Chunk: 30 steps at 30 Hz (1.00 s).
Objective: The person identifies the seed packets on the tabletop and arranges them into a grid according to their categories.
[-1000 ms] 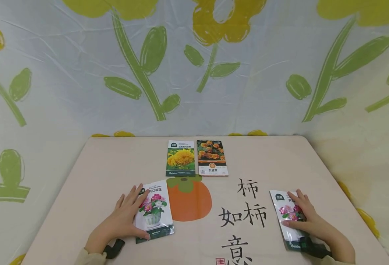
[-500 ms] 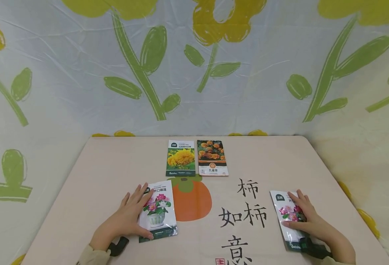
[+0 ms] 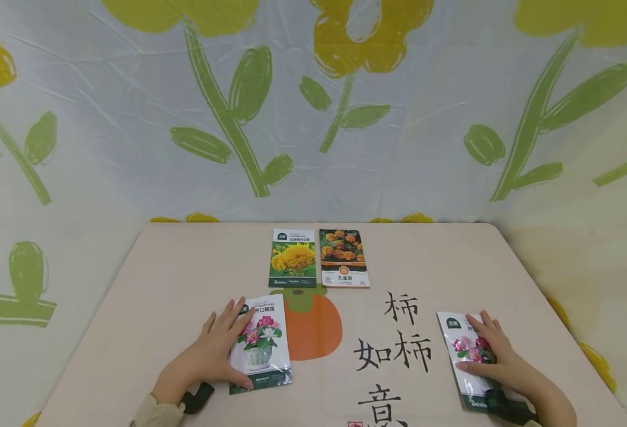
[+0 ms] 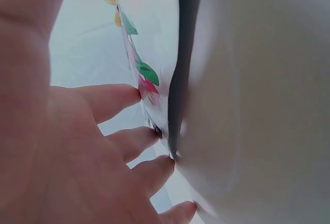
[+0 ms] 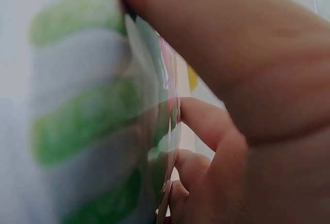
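Observation:
A white seed packet [image 3: 266, 356] with pink flowers in a bowl lies on the table left of centre. On its left side rests my left hand [image 3: 210, 354], fingers spread, fingertips on its upper left and thumb at its bottom. In the left wrist view those fingers [image 4: 121, 99] meet the packet's printed face, and its edge bows up off the table. A matching packet [image 3: 465, 349] lies at the right, under my right hand [image 3: 508, 365]. The right wrist view has the thumb [image 5: 206, 44] and fingertips against its glossy face. That hand covers the packet's right side.
At the back centre lie a yellow-flower seed packet [image 3: 293, 258] and an orange-marigold packet [image 3: 344, 259], side by side. The pale table cover [image 3: 185, 273] bears a printed persimmon [image 3: 315, 326] and black characters [image 3: 395, 356]. A flower-patterned curtain [image 3: 398, 172] stands behind.
My left hand has slid its packet to the right across the table, over part of the printed persimmon. My right hand stays on its packet. The head view has shifted slightly.

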Available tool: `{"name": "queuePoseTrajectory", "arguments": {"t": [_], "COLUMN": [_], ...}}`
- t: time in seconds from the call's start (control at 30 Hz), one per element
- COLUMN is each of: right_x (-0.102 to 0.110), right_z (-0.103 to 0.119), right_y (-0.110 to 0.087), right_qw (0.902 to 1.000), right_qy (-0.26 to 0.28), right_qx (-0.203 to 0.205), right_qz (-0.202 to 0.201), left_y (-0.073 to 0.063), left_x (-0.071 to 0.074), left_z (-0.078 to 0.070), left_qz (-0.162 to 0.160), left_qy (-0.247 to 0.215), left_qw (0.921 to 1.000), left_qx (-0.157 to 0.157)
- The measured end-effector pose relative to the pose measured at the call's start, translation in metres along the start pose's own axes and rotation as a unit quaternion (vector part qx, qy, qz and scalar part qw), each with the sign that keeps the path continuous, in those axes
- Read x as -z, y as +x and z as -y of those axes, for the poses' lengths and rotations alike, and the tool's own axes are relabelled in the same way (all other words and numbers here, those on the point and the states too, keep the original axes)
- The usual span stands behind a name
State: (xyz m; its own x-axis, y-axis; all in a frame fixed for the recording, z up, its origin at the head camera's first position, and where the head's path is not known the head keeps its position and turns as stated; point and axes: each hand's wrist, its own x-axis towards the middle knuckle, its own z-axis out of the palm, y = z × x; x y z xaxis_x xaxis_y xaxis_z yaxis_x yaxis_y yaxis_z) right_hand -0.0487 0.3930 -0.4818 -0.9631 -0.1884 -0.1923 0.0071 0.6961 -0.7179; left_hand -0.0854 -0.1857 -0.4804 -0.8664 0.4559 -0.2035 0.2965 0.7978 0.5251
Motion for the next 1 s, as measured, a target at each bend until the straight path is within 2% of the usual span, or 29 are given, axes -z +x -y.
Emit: {"name": "queuePoseTrajectory", "arguments": {"t": [1.0], "right_x": [-0.0007], "right_z": [-0.0009], "right_y": [0.0005], "right_qw": [0.9999], "right_qy": [-0.004], "right_qx": [-0.009], "right_qz": [-0.003], "left_y": [0.0067], "left_x": [-0.0025], "left_z": [-0.0044], "left_qz": [0.009], "left_qy": [-0.003], "left_qw": [0.9999], "left_qx": [-0.005]}}
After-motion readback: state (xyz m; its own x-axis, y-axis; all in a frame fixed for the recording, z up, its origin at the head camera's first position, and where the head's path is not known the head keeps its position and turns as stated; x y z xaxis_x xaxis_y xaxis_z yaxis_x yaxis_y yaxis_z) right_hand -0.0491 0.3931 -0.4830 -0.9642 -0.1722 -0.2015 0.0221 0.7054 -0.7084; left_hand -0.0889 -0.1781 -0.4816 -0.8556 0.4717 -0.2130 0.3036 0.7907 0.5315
